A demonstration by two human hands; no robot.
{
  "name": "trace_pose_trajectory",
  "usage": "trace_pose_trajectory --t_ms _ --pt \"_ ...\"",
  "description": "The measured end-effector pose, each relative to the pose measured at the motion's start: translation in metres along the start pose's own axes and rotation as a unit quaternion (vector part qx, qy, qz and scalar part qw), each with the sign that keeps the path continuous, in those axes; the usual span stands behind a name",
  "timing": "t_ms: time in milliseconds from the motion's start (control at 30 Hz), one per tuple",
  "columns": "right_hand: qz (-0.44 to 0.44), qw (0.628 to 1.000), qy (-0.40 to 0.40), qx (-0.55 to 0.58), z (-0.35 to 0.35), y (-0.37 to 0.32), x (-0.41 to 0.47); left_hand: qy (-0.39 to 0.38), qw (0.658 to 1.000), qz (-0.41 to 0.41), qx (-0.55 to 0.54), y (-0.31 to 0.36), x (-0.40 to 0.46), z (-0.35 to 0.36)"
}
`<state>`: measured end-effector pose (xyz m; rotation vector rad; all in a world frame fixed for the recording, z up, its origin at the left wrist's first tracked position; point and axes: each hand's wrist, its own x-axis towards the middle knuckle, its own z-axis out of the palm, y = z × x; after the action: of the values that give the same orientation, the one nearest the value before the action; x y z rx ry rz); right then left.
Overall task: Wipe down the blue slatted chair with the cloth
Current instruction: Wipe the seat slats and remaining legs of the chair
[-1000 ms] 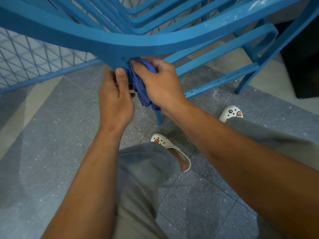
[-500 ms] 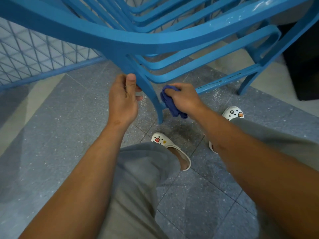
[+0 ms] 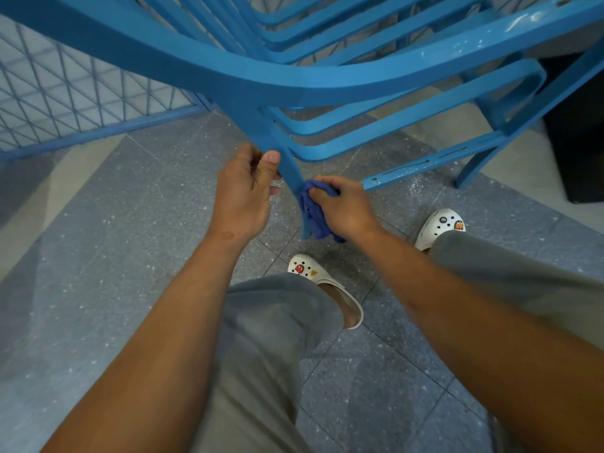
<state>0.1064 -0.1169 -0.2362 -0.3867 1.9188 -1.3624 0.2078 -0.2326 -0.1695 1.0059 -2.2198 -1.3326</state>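
The blue slatted chair (image 3: 327, 83) stood tilted over the grey speckled floor (image 3: 98, 256), its near leg (image 3: 289, 165) running down between the two hands; the left hand (image 3: 243, 197) gripped that leg from the left side, fingers curled behind it and thumb upright against its front, at much the same height as half a second before; the right hand (image 3: 346, 207) held the dark blue cloth (image 3: 315, 214) bunched in its curled fingers and pressed it against the lower part of the leg; a second before, both hands and the cloth had been up at the joint where the leg meets the seat frame, so the cloth had since travelled down the leg and sat slightly lower and closer to the leg than half a second before; two white clogs (image 3: 327, 282) stood on the floor below, positions unchanged; a blue mesh fence (image 3: 65, 103) ran at the left.
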Motion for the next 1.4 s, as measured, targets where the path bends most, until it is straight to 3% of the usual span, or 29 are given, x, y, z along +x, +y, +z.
trace_pose_trajectory --t_ms 300,400,600,867,933,1033,1167,1233,1400 --pt "-0.083 0.987 0.027 0.137 -0.001 -0.042 -0.004 -0.02 1.0 0.005 0.007 0.0 0.005 0.0" --pt "-0.065 0.988 0.035 0.134 0.003 -0.035 -0.002 -0.023 1.0 0.004 0.009 0.0 0.004 0.0" --pt "0.059 0.989 0.012 0.134 0.007 -0.029 0.0 -0.026 1.0 0.005 0.002 -0.002 0.003 0.0" --pt "-0.118 0.984 0.01 0.131 0.003 -0.041 -0.006 -0.031 0.999 0.005 -0.011 -0.007 0.005 0.0" --pt "-0.087 0.99 0.002 0.113 0.003 -0.027 -0.002 -0.031 0.999 0.007 -0.01 -0.008 0.005 0.001" --pt "0.043 0.996 -0.032 0.067 0.001 0.009 0.002 -0.026 0.999 0.01 0.021 -0.018 0.004 0.006" --pt "0.198 0.976 -0.055 0.073 0.002 0.063 -0.003 -0.074 0.991 -0.02 0.109 -0.045 0.005 0.025" --pt "0.208 0.977 -0.031 0.031 -0.006 0.08 -0.004 -0.099 0.985 -0.043 0.135 -0.054 0.01 0.034" --pt "0.108 0.993 0.048 -0.028 -0.026 0.077 0.006 -0.131 0.972 -0.063 0.187 -0.069 0.026 0.041"
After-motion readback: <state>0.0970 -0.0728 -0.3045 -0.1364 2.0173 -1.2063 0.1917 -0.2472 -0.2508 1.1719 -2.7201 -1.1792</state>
